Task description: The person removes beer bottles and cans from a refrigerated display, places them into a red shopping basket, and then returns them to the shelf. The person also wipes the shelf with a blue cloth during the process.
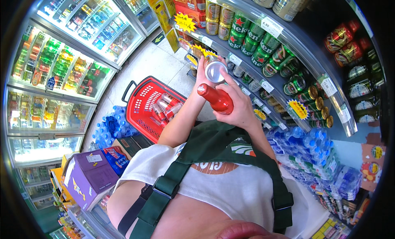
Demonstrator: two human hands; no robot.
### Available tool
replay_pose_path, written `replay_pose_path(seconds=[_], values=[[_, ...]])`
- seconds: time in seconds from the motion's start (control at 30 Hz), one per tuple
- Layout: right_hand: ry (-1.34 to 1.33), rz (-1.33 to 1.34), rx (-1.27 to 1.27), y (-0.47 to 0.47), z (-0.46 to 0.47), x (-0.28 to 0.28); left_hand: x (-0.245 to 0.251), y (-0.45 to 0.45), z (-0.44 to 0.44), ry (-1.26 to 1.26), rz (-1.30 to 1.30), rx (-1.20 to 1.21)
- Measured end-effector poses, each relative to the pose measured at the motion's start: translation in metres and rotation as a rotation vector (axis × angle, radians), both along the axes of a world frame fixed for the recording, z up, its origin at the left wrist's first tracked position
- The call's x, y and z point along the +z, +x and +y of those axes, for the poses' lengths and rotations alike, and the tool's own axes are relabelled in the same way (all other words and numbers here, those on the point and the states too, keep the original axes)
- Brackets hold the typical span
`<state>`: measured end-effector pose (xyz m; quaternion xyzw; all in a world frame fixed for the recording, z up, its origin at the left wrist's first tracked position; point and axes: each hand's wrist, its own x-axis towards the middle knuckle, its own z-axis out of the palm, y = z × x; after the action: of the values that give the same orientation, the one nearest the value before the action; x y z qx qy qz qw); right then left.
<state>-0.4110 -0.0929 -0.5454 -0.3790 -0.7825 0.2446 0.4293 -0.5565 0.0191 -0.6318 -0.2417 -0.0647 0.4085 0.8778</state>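
My left hand (201, 72) holds a can or jar (215, 72) with a round, pale, silvery end facing me. In my right hand (241, 104) is a red bottle (219, 100), tilted with its capped neck towards the upper left. The fingertips of my right hand also reach to the can or jar's rim. Below and to the left of my hands, a red plastic shopping basket (142, 98) holds several clear and red containers (168, 106). Its black handle lies at the left.
Shelves of drink cans (239, 29) rise at the right, with price tags along their edges. Packs of bottled water (311, 146) are stacked at lower right. Glass-door drink coolers (58, 61) line the left. A purple carton (89, 177) and blue-capped bottles (114, 125) stand near the basket.
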Motion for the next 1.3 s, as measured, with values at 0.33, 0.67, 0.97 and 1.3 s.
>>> replay_pose_path(seconds=[0.33, 0.67, 0.97, 1.3], values=[[-0.058, -0.115, 0.035, -0.003, 0.001, 0.006, -0.008, 0.008, 0.005, 0.001, 0.140, 0.092], [-0.524, 0.964, 0.025, 0.014, 0.009, -0.007, -0.015, 0.008, 0.014, -0.038, 0.284, 0.001], [-1.221, 1.951, -0.040, 0.058, 0.044, -0.052, 0.029, 0.009, -0.037, -0.097, -0.119, -0.245], [-1.294, 2.042, 0.227, 0.069, 0.041, -0.087, 0.058, 0.025, -0.070, -0.083, -0.061, -0.237]])
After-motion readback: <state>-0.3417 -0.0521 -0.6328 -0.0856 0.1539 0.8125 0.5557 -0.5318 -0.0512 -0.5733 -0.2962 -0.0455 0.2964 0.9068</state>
